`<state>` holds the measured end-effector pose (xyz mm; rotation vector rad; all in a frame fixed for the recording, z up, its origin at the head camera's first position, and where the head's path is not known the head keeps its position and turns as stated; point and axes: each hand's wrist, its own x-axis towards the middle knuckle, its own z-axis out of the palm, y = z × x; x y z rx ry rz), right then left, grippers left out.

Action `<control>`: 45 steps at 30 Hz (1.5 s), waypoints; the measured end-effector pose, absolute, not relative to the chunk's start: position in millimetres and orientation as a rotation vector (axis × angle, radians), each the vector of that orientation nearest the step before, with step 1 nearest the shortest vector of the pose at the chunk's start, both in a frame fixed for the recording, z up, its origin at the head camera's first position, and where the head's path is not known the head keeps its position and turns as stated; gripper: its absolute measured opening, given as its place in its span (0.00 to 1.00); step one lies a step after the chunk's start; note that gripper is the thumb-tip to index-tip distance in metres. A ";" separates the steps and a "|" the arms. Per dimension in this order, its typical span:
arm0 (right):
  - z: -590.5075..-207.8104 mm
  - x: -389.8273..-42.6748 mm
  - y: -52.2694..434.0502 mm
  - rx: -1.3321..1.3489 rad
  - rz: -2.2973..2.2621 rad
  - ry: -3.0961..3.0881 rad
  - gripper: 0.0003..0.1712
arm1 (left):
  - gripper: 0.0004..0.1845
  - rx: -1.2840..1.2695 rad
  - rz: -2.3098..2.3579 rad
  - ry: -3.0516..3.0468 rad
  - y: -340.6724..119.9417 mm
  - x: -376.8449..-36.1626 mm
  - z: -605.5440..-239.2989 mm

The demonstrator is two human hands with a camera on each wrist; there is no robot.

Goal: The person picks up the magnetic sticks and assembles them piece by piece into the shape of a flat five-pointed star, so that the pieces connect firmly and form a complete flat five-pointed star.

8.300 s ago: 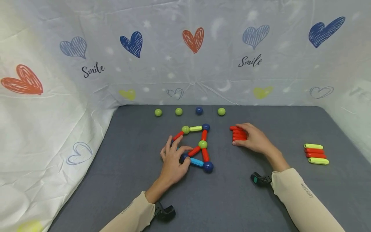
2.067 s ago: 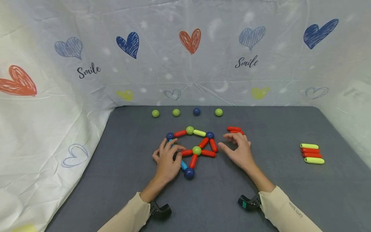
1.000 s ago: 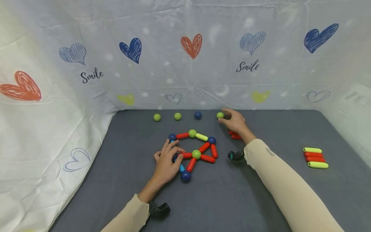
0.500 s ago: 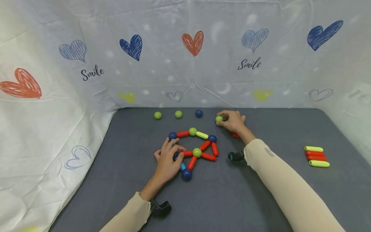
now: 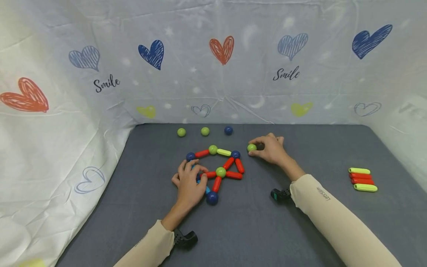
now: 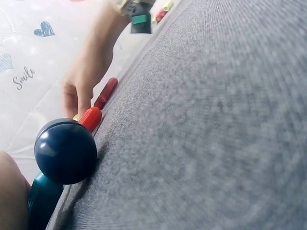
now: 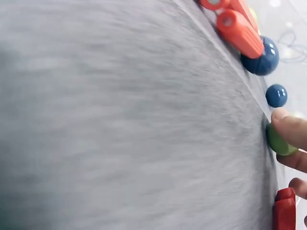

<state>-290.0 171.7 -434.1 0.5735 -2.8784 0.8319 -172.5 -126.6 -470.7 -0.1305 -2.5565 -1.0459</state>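
At centre frame, the left hand is resting curled on the rod frame, steadying it. Just right, the right hand is pinching a green ball, newly lifted from the back row and nearing the frame's open corner.

Right hand pinching, left hand curled

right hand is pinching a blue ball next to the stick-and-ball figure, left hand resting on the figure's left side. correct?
Not quite: the ball pinched by the right hand is green, not blue, as the head view shows. The rest holds: it sits just right of the stick-and-ball figure, and the left hand rests on the figure's left side.
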 end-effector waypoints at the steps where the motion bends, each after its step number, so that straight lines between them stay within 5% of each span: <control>1: -434.9 -286.2 172.4 0.591 0.834 -2.866 0.26 | 0.08 -0.132 -1.047 -2.558 -126.8 -172.9 -471.2; 16: -447.5 -237.2 179.3 0.888 1.013 -2.777 0.24 | 0.06 -0.166 -1.019 -2.576 -126.9 -172.9 -469.6; 25: -459.9 -220.3 182.2 0.753 1.389 -2.749 0.23 | 0.07 -0.343 -0.926 -2.593 -126.6 -171.3 -469.6; 45: -471.4 -208.4 175.5 0.811 1.353 -2.581 0.24 | 0.08 -0.423 -0.770 -2.645 -116.2 -171.4 -458.2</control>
